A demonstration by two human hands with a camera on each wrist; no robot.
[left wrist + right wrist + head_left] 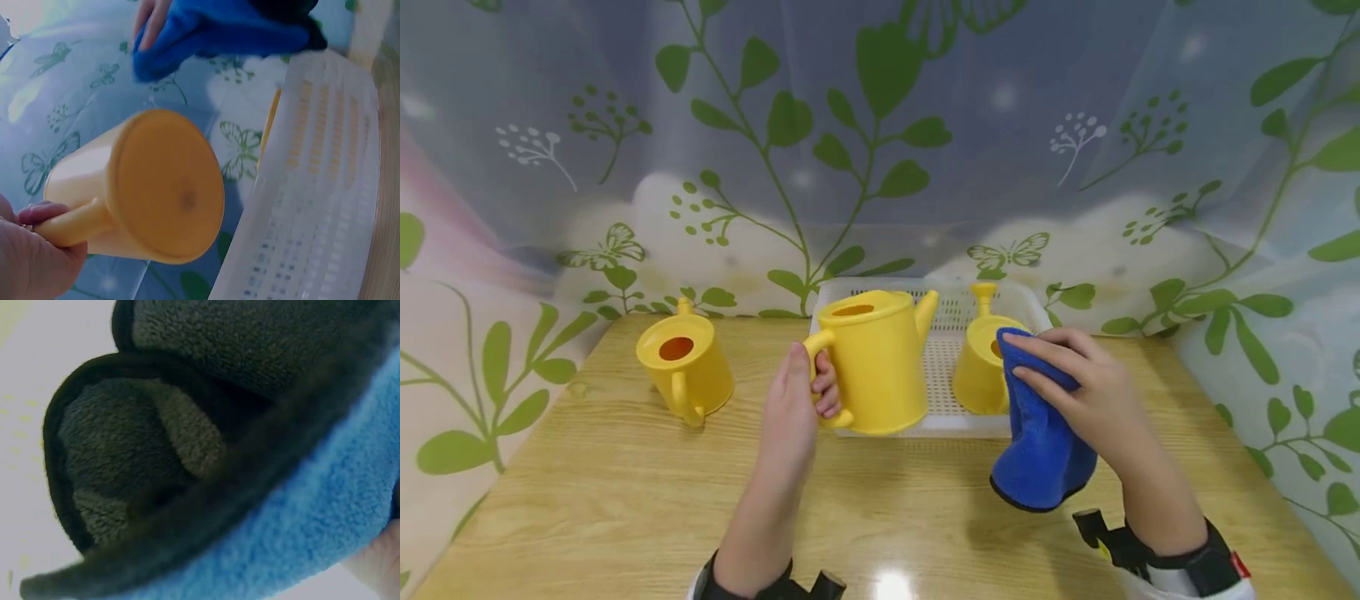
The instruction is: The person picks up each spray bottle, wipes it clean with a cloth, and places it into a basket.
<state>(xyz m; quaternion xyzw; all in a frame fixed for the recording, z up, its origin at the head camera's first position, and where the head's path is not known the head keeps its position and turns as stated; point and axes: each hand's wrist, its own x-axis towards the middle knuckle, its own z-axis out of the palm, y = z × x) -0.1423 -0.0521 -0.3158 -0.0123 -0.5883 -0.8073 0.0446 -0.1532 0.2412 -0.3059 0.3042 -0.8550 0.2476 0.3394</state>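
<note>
My left hand (797, 396) grips the handle of a yellow watering can (883, 367), holding it up in front of the white basket with its spout to the right. The left wrist view shows this can's round base (169, 187), with a small dark spot on it. In my right hand (1097, 392) is a blue cloth (1048, 446) with a black edge, hanging down, its dark grey side (119, 437) showing in the right wrist view. Behind the cloth, a second yellow watering can (976, 367) stands in the basket, partly hidden.
The white perforated basket (958, 428) stands at the back of the wooden table (625, 500). A third yellow watering can (706, 362) stands on the table to the left. A leaf-patterned curtain (820, 208) hangs behind and along both sides.
</note>
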